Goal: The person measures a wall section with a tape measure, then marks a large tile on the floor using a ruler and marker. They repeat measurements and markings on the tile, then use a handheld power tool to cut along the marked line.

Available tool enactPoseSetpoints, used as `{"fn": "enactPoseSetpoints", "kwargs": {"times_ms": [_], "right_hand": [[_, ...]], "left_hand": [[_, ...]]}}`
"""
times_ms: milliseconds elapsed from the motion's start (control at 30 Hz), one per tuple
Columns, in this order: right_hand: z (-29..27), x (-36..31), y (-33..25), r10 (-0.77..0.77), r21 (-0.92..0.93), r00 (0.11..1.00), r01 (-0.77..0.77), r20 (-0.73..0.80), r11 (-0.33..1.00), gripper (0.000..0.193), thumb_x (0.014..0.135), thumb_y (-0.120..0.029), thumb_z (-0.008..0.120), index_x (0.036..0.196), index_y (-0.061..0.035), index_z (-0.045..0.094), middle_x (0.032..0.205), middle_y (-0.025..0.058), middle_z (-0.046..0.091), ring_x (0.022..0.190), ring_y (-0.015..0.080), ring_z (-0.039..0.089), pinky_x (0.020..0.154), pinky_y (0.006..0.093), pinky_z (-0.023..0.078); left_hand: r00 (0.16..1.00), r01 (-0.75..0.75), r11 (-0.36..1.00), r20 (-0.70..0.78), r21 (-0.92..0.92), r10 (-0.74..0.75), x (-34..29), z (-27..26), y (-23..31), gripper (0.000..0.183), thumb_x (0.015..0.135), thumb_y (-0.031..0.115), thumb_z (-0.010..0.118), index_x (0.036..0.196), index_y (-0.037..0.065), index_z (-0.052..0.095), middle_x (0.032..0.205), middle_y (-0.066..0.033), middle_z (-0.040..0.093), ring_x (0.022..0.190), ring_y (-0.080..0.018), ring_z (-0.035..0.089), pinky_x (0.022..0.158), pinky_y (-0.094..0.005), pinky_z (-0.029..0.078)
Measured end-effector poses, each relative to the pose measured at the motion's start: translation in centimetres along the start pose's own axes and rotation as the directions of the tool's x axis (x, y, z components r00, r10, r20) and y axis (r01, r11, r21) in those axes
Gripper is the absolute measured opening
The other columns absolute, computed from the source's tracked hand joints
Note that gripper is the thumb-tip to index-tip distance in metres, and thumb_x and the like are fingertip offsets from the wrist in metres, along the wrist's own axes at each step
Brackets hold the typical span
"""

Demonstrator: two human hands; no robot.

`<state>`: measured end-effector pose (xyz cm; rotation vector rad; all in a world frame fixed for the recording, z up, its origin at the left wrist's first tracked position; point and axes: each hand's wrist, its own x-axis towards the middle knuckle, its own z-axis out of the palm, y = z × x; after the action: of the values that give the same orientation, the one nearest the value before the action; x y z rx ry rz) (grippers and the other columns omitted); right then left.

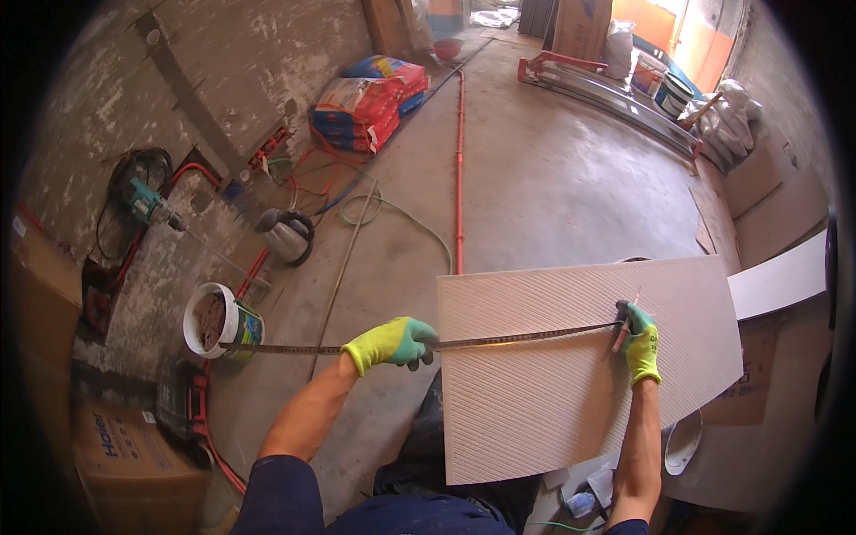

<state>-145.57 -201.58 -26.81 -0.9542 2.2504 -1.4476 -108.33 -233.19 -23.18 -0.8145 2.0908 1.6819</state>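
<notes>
- A bare grey concrete floor [553,169] fills the room and carries everything listed here.
- A stack of red and blue sacks [367,102] lies at the far left, near the wall.
- A thin red pipe [460,152] runs straight along the floor, away from the viewer.
- A green hose [406,214] loops beside the pipe.
- A white bucket [218,321] stands at the left, near the wall.
- A long red-framed tile cutter [615,94] lies at the far right.
- A white pail [675,94] stands just beside the cutter's far side.
- A brown cardboard box [125,455] sits at the near left.
</notes>
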Motion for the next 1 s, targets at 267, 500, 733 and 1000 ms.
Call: {"fn": "enactPoseSetpoints", "kwargs": {"times_ms": [267, 500, 733, 1000], "right_hand": [[0.5, -0.2, -0.6, -0.219, -0.128, 0.976, 0.217, -0.003, 0.968, 0.028, 0.099, -0.008, 0.048, 0.118, 0.0035, 0.065, 0.102, 0.0148, 0.066, 0.052, 0.0153, 0.059, 0.049, 0.0276, 0.051], [0.5, 0.2, -0.9, -0.061, 0.029, 0.996, 0.063, -0.065, 0.998, 0.033, 0.101, -0.006, 0.045, 0.129, 0.0018, 0.059, 0.108, 0.0143, 0.066, 0.061, 0.0148, 0.062, 0.057, 0.0254, 0.052], [-3.2, -1.1, -0.2, 0.113, 0.313, 0.9, 0.027, -0.421, 0.949, 0.04, 0.104, -0.024, 0.046, 0.138, -0.0052, 0.055, 0.082, 0.0001, 0.064, 0.064, 0.0059, 0.055, 0.055, 0.0189, 0.044], [-3.6, -0.8, 1.4, 0.377, 0.531, 0.769, -0.057, -0.516, 0.845, 0.03, 0.097, -0.026, 0.062, 0.111, -0.0005, 0.07, 0.079, 0.0068, 0.068, 0.059, 0.0127, 0.063, 0.053, 0.0245, 0.05]], "left_hand": [[0.997, -0.062, 0.998, -0.044, -0.024, 0.06, 0.0, 0.4, -0.4, 0.033, 0.09, 0.003, 0.056, 0.12, -0.004, 0.065, 0.084, -0.0081, 0.072, 0.058, -0.0112, 0.059, 0.056, -0.0278, 0.051], [0.991, -0.06, 0.998, -0.123, -0.033, 0.055, -0.3, 0.8, -0.1, 0.032, 0.087, 0.004, 0.055, 0.115, -0.005, 0.068, 0.08, -0.0081, 0.071, 0.056, -0.0111, 0.057, 0.054, -0.0277, 0.05], [0.979, -0.105, 0.994, -0.179, -0.01, 0.102, -0.1, 1.2, -0.7, 0.03, 0.085, 0.004, 0.055, 0.11, -0.005, 0.069, 0.077, -0.0093, 0.071, 0.059, -0.011, 0.06, 0.052, -0.027, 0.05], [0.971, -0.065, 0.996, -0.235, -0.059, 0.05, -0.6, 1.1, 0.0, 0.025, 0.083, 0.001, 0.053, 0.1, -0.008, 0.07, 0.072, -0.0089, 0.07, 0.052, -0.0101, 0.057, 0.049, -0.0253, 0.048]]}}
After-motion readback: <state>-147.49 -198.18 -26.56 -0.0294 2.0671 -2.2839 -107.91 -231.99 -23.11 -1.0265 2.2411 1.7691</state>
